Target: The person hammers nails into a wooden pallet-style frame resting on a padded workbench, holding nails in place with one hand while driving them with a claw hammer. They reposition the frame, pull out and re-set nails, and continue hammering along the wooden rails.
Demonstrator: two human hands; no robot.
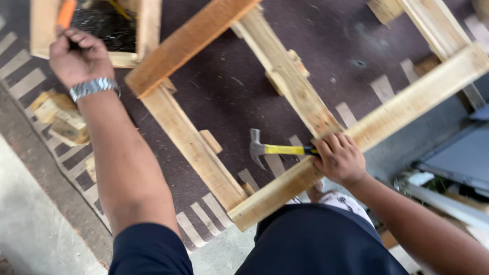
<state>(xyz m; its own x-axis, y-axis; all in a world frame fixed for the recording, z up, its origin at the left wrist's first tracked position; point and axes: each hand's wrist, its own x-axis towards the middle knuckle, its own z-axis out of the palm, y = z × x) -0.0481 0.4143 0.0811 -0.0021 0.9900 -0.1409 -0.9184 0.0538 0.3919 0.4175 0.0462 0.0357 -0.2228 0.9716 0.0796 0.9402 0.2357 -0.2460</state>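
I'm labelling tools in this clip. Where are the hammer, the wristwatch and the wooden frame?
hammer (259,148): head view, on its steel head, handle in the right hand (340,159).
wristwatch (94,87): head view, on its metal band, left wrist.
wooden frame (196,147): head view, on the left rail.

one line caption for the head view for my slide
Right hand grips a yellow-handled hammer at a wooden frame.

Inside the wooden frame (285,76) there is open dark floor (224,102) — room for a hand between the planks. The hammer (275,150) lies across the near gap, small wood blocks (210,141) hug the left plank, and offcuts (61,117) crowd the outer left side.
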